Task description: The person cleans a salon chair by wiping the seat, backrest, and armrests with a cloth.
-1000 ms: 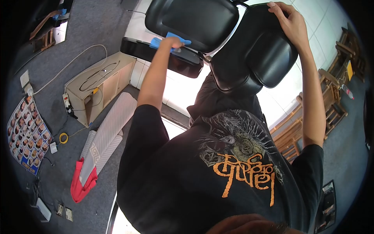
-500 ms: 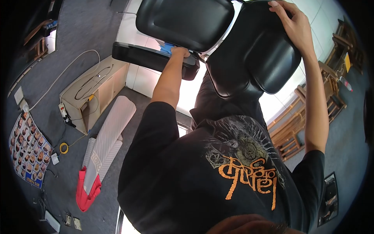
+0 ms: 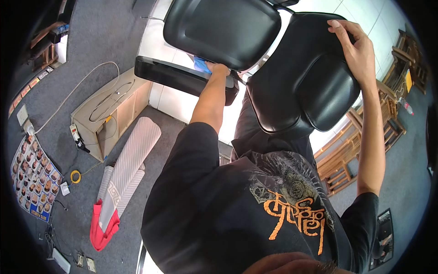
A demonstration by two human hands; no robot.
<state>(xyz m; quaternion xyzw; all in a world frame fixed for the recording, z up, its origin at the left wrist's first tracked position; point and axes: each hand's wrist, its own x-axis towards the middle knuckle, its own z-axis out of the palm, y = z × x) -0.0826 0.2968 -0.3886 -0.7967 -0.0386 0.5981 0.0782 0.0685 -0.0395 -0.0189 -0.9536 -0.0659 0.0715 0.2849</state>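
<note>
A black padded salon chair is in front of me, its seat (image 3: 223, 32) at the top of the view and its backrest (image 3: 278, 86) nearer on the right. My left hand (image 3: 219, 69) is closed on a blue cloth (image 3: 200, 65) at the chair's armrest (image 3: 169, 75), in the gap beside the seat. The seat edge and the wrist partly cover its fingers. At the backrest's far right edge, my right hand (image 3: 358, 49) grips the padding, thumb on the face side. Its other fingers curl near the rim and are partly hidden.
Left of the chair stands a wooden cabinet (image 3: 98, 107) with cables on it. A striped ironing-board-like pad (image 3: 132, 155) with red fabric (image 3: 101, 228) lies on the grey floor. Bamboo furniture (image 3: 346, 146) stands at the right. A haircut poster (image 3: 34, 173) is at the far left.
The view has shifted, so the chair and both hands appear lower and slightly further right. The left hand with the cloth has moved only a little along the armrest; the right hand keeps its place.
</note>
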